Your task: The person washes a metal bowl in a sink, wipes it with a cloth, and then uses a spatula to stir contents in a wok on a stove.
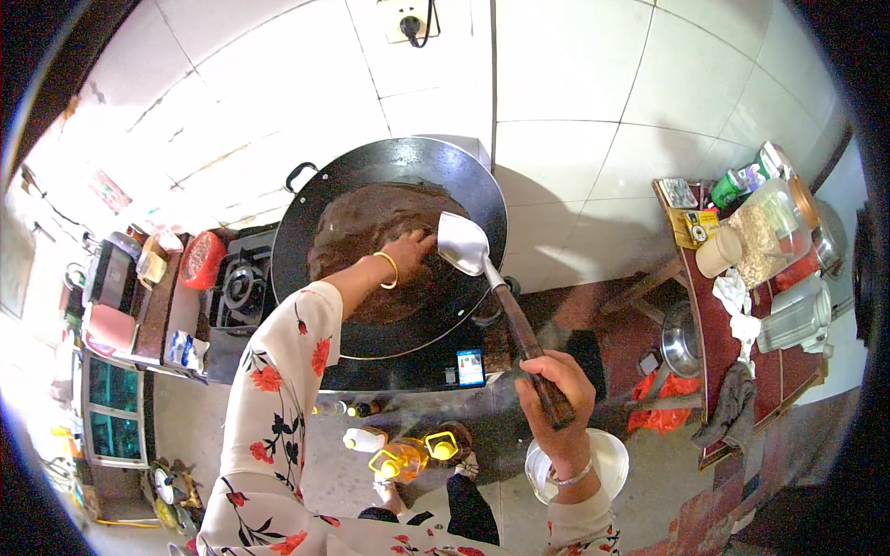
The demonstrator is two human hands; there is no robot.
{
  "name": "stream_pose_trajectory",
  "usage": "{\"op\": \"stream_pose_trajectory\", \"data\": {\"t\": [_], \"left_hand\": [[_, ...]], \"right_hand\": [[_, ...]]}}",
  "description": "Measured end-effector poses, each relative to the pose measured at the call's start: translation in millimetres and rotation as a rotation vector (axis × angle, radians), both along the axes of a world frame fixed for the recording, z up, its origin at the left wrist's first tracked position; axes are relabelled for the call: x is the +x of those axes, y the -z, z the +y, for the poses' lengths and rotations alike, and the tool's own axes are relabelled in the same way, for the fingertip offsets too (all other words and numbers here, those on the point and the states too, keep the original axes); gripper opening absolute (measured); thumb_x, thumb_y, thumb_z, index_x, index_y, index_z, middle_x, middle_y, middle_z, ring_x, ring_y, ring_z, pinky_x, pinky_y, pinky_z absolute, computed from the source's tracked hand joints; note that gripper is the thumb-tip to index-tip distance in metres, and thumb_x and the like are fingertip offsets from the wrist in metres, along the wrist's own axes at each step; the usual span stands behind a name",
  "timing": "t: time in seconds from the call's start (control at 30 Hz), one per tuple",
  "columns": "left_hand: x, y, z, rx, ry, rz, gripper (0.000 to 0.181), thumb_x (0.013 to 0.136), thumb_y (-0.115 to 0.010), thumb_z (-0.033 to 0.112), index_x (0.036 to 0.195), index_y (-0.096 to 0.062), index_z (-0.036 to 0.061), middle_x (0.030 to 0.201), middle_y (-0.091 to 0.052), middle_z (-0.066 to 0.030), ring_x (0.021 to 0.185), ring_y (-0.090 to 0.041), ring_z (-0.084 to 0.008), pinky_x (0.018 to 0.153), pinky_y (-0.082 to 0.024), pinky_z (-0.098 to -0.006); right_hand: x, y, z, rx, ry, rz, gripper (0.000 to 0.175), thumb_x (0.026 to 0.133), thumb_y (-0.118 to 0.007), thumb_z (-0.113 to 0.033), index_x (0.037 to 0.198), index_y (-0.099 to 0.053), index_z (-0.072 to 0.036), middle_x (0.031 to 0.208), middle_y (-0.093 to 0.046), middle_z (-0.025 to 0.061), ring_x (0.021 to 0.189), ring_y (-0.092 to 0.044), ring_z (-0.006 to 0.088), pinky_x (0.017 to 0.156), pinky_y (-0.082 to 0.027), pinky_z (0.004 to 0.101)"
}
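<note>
A large black wok (389,160) sits on the stove, with a dark brown, smooth-looking mass (361,222) spread over its inside. My left hand (409,258) reaches down onto this mass, a yellow bangle at the wrist; its fingers are partly hidden, so I cannot tell whether they grip anything. My right hand (567,396) is closed around the dark wooden handle of a wok spatula (464,243). The spatula's metal blade is raised over the wok's right side, just right of my left hand.
A gas burner (243,283) and a red basket (203,259) are left of the wok. Oil bottles (400,459) stand on the floor near my feet, with a white bucket (612,459) below my right hand. A cluttered red table (716,333) stands at right.
</note>
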State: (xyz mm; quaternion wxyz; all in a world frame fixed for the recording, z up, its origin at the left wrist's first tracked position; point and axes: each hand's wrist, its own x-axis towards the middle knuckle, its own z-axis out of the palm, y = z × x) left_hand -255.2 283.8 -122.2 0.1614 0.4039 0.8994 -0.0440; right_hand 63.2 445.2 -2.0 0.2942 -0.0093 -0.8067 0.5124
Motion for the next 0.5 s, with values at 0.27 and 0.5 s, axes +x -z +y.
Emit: {"op": "stream_pose_trajectory", "data": {"t": [0.27, 0.5], "left_hand": [[-28, -21, -14, -0.253, -0.275, 0.123, 0.051, 0.079, -0.049, 0.021, 0.127, -0.03, 0.0182, 0.134, -0.02, -0.0101, 0.12, -0.024, -0.0337, 0.092, -0.029, -0.0477], [-52, 48, -46, -0.178, -0.1, 0.225, 0.033, 0.075, -0.049, 0.018, 0.102, -0.055, 0.0001, 0.125, -0.031, -0.0203, 0.112, -0.029, -0.0386, 0.087, -0.035, -0.0481]], "right_hand": [[2, 5, 5, -0.025, 0.037, -0.073, 0.016, 0.065, -0.062, -0.007, 0.08, -0.057, -0.005, 0.077, -0.057, 0.0116, 0.074, -0.056, 0.0266, 0.066, -0.046, 0.032], [-3, 1, 2, -0.033, 0.014, -0.045, 0.015, 0.065, -0.061, -0.007, 0.08, -0.057, -0.005, 0.078, -0.057, 0.0107, 0.076, -0.055, 0.0278, 0.069, -0.045, 0.0328]]}}
